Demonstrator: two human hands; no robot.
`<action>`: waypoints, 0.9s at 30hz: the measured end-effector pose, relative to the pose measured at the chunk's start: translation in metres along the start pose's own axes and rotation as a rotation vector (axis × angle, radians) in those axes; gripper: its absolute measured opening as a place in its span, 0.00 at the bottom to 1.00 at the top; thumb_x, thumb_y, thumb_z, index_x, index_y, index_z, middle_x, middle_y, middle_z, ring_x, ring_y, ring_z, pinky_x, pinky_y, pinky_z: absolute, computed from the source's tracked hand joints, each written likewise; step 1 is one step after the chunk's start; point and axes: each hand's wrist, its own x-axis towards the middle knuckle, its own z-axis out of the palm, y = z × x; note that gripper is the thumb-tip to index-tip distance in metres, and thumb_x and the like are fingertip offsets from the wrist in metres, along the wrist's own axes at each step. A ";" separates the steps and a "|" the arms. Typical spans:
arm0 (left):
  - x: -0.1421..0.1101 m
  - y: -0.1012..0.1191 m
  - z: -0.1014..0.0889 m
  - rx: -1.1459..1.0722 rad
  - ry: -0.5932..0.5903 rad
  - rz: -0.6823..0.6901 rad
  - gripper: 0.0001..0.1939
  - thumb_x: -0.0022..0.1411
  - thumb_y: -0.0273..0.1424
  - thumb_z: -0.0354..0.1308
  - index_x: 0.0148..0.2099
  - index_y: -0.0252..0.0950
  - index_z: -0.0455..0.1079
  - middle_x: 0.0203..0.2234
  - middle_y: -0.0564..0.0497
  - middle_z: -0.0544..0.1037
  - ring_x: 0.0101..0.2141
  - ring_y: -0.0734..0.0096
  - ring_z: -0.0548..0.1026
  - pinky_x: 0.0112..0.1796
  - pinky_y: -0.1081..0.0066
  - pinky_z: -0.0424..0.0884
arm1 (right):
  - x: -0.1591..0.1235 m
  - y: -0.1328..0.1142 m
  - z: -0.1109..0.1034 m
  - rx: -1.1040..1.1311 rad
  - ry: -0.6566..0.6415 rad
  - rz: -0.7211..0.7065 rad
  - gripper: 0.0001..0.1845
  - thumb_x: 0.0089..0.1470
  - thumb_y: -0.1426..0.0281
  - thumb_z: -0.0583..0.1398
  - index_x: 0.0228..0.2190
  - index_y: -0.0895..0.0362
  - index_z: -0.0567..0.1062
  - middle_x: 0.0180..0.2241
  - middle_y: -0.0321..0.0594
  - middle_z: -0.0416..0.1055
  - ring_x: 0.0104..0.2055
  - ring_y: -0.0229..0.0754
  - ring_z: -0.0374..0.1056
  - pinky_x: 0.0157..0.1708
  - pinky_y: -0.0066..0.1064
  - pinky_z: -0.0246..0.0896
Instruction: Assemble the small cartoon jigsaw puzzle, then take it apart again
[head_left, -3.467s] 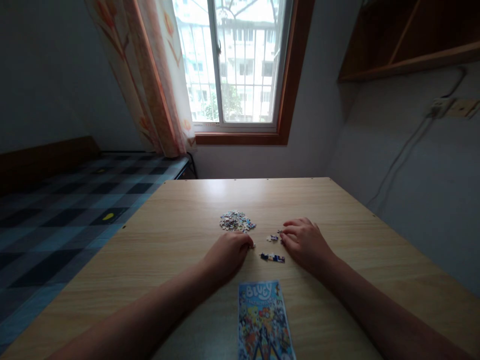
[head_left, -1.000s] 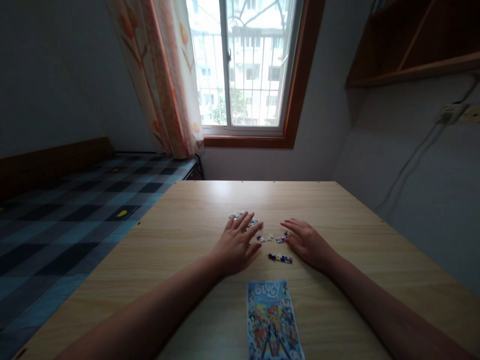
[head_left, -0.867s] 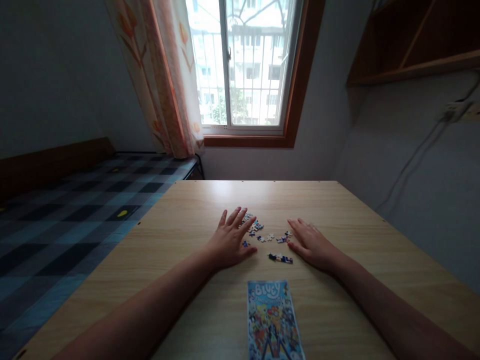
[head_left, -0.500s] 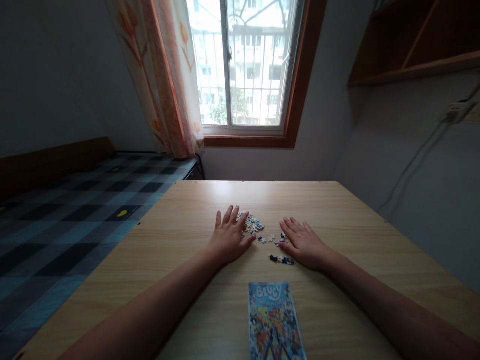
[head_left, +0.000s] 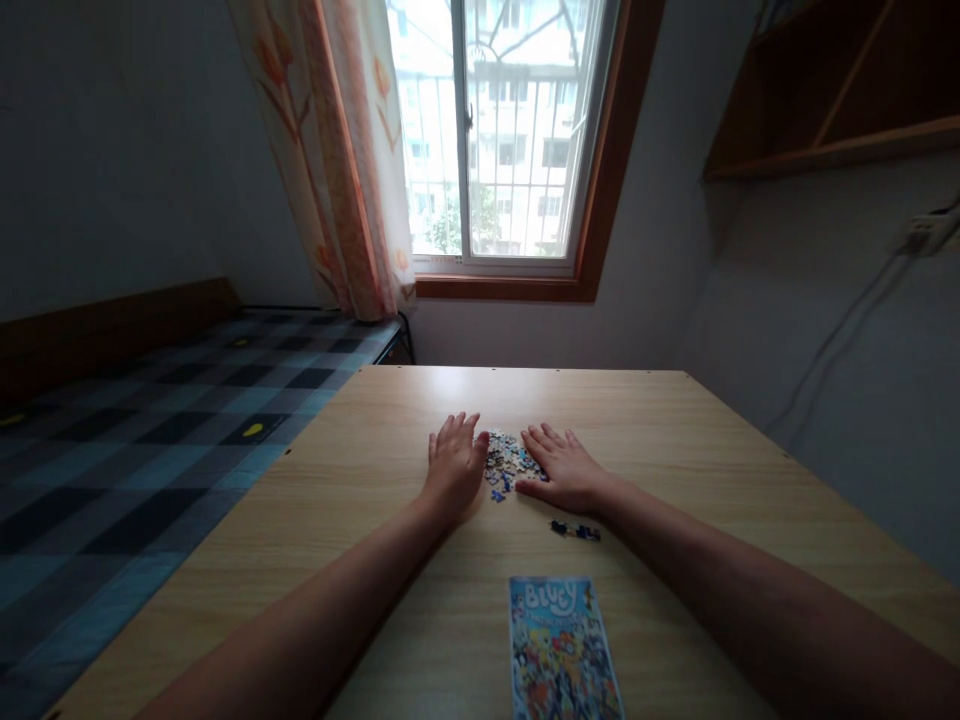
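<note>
A heap of small jigsaw puzzle pieces (head_left: 507,457) lies between my two hands on the wooden table (head_left: 360,580). My left hand (head_left: 457,462) stands on edge at the heap's left side, fingers extended. On the right, my right hand (head_left: 561,466) is flat with spread fingers, its fingertips and thumb against the pieces. A short joined strip of puzzle pieces (head_left: 576,530) rests just below my right wrist. Nearer to me lies a picture sheet (head_left: 564,645) headed "BLUEY", crowded with cartoon figures.
To the left is a bed with a checked cover (head_left: 292,378). Beyond the table are a window (head_left: 517,150) and a flowered curtain (head_left: 337,170). A wooden wall shelf (head_left: 840,150) hangs at the upper right, with a cable on the wall below it.
My right hand has moved left, pushing loose pieces up to the heap. My left hand has turned from flat onto its edge. The view has shifted slightly.
</note>
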 end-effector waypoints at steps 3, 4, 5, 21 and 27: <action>0.001 -0.001 0.001 0.004 -0.008 0.005 0.27 0.75 0.40 0.37 0.68 0.38 0.61 0.67 0.41 0.61 0.68 0.53 0.55 0.65 0.45 0.50 | 0.009 -0.006 0.000 0.013 -0.008 -0.006 0.55 0.57 0.35 0.47 0.71 0.56 0.44 0.73 0.47 0.35 0.75 0.57 0.28 0.70 0.57 0.22; 0.000 -0.002 0.001 0.000 -0.008 0.011 0.27 0.75 0.41 0.37 0.68 0.38 0.61 0.67 0.40 0.62 0.68 0.53 0.55 0.65 0.44 0.50 | 0.010 -0.007 -0.001 0.021 -0.007 -0.002 0.54 0.58 0.35 0.46 0.71 0.57 0.43 0.73 0.46 0.34 0.75 0.56 0.28 0.70 0.57 0.23; 0.000 -0.002 0.002 -0.004 -0.009 0.016 0.27 0.75 0.41 0.37 0.68 0.38 0.61 0.67 0.40 0.61 0.68 0.52 0.55 0.65 0.44 0.50 | 0.010 -0.007 -0.001 0.033 -0.003 0.002 0.53 0.59 0.36 0.45 0.71 0.57 0.42 0.73 0.46 0.34 0.75 0.55 0.28 0.70 0.57 0.23; 0.010 -0.029 -0.029 0.193 -0.498 0.339 0.59 0.53 0.66 0.55 0.76 0.41 0.41 0.72 0.37 0.39 0.71 0.42 0.39 0.66 0.41 0.37 | -0.041 0.038 -0.014 -0.085 -0.081 0.053 0.47 0.62 0.40 0.44 0.71 0.54 0.46 0.73 0.45 0.35 0.75 0.56 0.31 0.70 0.56 0.27; 0.012 -0.024 -0.018 0.199 -0.470 0.394 0.55 0.57 0.65 0.52 0.75 0.40 0.44 0.72 0.36 0.44 0.70 0.41 0.44 0.65 0.42 0.40 | -0.026 0.015 -0.015 -0.063 -0.114 0.117 0.46 0.62 0.40 0.42 0.71 0.52 0.46 0.73 0.48 0.32 0.75 0.59 0.28 0.68 0.61 0.23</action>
